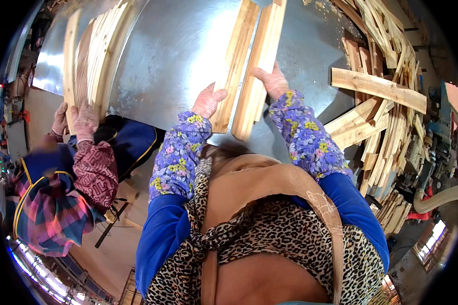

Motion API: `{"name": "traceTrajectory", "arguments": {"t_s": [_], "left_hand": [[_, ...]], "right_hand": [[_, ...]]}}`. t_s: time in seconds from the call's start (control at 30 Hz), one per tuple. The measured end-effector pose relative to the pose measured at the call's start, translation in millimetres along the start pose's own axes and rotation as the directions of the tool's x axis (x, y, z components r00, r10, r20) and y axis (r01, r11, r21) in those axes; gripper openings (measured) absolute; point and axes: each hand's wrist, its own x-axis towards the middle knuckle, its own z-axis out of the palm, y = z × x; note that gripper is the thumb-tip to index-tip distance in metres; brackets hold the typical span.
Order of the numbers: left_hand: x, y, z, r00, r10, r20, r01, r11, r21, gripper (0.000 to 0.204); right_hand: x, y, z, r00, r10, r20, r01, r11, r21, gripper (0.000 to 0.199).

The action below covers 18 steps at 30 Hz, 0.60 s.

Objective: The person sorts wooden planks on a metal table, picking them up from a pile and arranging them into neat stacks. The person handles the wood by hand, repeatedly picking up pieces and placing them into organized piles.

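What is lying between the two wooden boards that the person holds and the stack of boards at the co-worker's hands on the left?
In the head view, only bare shiny metal table lies between the two wooden boards and the stack of boards; nothing rests there.

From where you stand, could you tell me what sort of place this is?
Probably a woodworking shop: both hands press wooden slats onto a metal table, offcuts pile up at the right, and a co-worker handles more strips.
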Motion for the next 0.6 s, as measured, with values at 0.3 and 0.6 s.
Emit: {"name": "traceTrajectory", "arguments": {"t_s": [0.3, 0.6], "left_hand": [[23, -27, -7, 0.998, 0.054, -0.012, -0.055, 0.988, -0.147, 0.079], [19, 12, -16, 0.995, -0.07, -0.078, 0.051, 0.974, -0.223, 0.067]], "right_hand": [[23, 28, -53, 0.994, 0.105, -0.026, -0.1, 0.985, 0.143, 0.082], [43, 38, -66, 0.995, 0.078, 0.054, -0.087, 0.978, 0.187, 0.08]]}}
